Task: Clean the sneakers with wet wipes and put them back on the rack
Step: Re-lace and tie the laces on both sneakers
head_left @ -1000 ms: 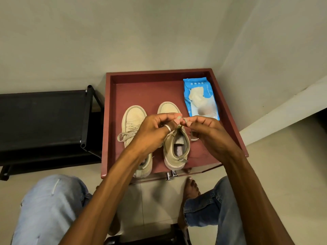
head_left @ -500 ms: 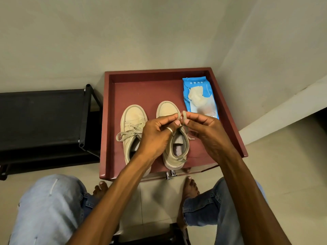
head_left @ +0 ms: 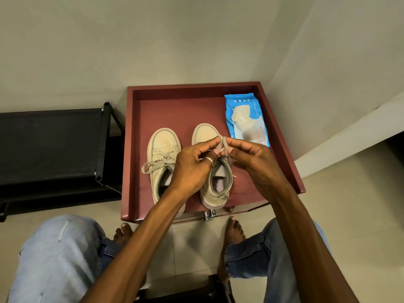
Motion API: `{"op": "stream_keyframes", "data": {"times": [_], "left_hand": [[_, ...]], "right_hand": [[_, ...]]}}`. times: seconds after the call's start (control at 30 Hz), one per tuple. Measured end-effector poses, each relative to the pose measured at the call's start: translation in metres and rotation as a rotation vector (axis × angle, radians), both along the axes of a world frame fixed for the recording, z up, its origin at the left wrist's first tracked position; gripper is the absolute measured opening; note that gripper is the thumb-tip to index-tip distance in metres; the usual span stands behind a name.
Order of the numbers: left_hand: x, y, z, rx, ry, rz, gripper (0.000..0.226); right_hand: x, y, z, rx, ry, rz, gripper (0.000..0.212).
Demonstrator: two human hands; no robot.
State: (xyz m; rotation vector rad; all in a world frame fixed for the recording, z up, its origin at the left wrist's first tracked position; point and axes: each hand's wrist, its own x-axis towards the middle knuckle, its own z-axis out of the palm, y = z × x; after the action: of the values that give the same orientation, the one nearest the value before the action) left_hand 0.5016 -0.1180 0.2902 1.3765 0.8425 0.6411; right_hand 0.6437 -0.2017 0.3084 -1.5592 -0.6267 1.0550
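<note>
Above one sneaker [head_left: 205, 133] | left hand [head_left: 192, 169] pinches its lace [head_left: 223, 142] | right hand [head_left: 254, 164] pinches it too

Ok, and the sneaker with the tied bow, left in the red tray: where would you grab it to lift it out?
Probably by the heel collar, from above on the near side. The tied sneaker stands upright, opening up and heel toward the person, so the rim is free to pinch. The left forearm crosses its heel.
</note>
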Motion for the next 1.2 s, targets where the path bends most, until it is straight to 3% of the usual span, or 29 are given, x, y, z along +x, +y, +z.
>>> {"op": "stream_keyframes", "data": {"times": [0.33,0.5,0.63,0.83,1.0,1.2], "left_hand": [[-0.002,0.002,0.003,0.027,-0.015,0.002,0.022],[-0.002,0.003,0.000,0.092,0.032,0.014,0.019],[-0.002,0.002,0.002,0.079,0.041,0.038,0.018],[-0.004,0.009,0.001,0.061,0.073,-0.043,0.040],[-0.004,0.006,0.004,0.107,0.045,-0.043,0.016],[-0.007,0.007,0.007,0.247,0.084,-0.157,0.013]], "right_hand": [[-0.001,0.004,-0.007,0.007,0.031,-0.046,0.033],[-0.002,0.003,-0.009,0.015,0.040,-0.031,0.017],[-0.003,0.001,-0.006,0.035,0.044,0.023,0.019],[-0.004,-0.001,-0.002,0.062,0.030,0.067,0.021],[-0.004,0.002,-0.003,0.004,-0.031,0.025,0.018],[-0.008,0.009,-0.007,-0.036,-0.064,-0.132,0.016]]}}
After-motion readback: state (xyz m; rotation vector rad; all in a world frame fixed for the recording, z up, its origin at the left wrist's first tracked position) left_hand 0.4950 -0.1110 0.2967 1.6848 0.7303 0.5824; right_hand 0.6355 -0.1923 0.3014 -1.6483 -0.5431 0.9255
